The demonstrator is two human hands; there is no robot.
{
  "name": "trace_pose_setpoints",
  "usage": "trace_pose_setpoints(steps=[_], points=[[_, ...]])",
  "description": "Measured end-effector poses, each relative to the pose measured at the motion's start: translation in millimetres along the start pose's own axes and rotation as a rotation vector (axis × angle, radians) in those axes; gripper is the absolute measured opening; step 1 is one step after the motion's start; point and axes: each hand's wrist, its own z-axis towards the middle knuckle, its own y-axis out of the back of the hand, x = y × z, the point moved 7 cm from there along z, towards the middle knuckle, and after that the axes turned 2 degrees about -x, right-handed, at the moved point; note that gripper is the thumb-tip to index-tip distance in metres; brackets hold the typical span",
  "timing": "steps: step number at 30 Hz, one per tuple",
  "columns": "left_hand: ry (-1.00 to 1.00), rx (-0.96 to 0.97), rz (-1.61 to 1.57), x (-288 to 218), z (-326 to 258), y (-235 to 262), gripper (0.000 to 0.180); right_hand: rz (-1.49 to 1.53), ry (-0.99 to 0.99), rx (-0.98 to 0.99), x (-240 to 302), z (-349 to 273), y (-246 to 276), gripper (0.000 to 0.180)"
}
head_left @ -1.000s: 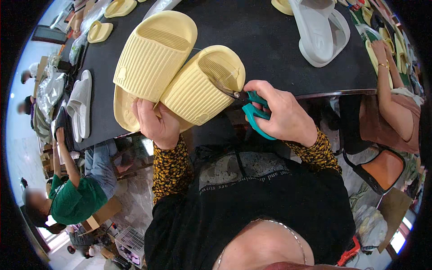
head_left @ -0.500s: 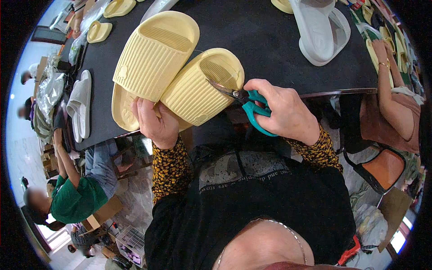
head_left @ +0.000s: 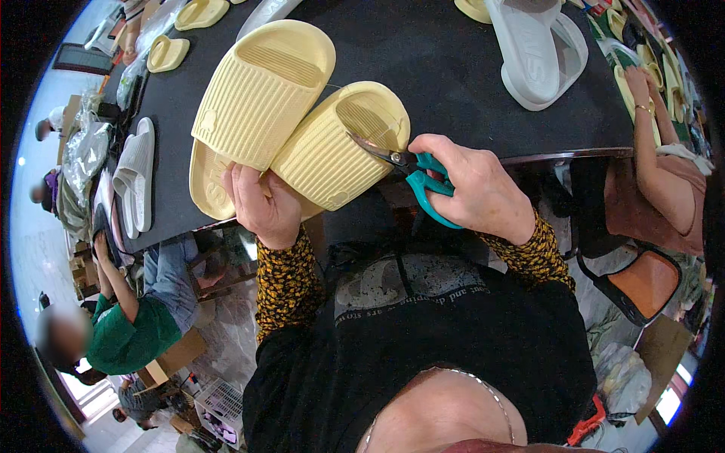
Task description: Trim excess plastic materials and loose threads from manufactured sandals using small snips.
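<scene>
Two pale yellow ribbed slide slippers are in front of me at the edge of the black table. The larger-looking left slipper (head_left: 242, 98) leans against the right slipper (head_left: 332, 162). My left hand (head_left: 264, 204) is closed on the slippers at their near side, its fingertips pinching by the strap edges; the exact grip is partly hidden. My right hand (head_left: 479, 185) holds scissors (head_left: 434, 189) with teal handles. Their dark blades reach into the right slipper's opening. Whether the blades touch it I cannot tell.
White slippers (head_left: 134, 177) lie at the table's left edge, and a pair of pale grey slippers (head_left: 529, 57) stands at the far right. Small yellow slippers (head_left: 168, 53) sit at the far left. Co-workers are at both sides; an orange-seated chair (head_left: 646, 287) is at right.
My hands, the scissors and the yellow slippers have barely shifted. At the left, the person in the green shirt has moved their hands slightly towards me.
</scene>
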Motion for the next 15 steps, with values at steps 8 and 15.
trace_pose_setpoints(steps=[8, 15], points=[[0.026, -0.02, 0.013, 2.6, -2.5, 1.2, 0.029, -0.011, -0.004, 0.035, -1.4, 1.5, -1.7, 0.041], [0.048, 0.001, -0.015, 4.6, -1.8, -1.6, 0.03, -0.058, 0.046, -0.004, 0.3, 0.5, 0.4, 0.042]])
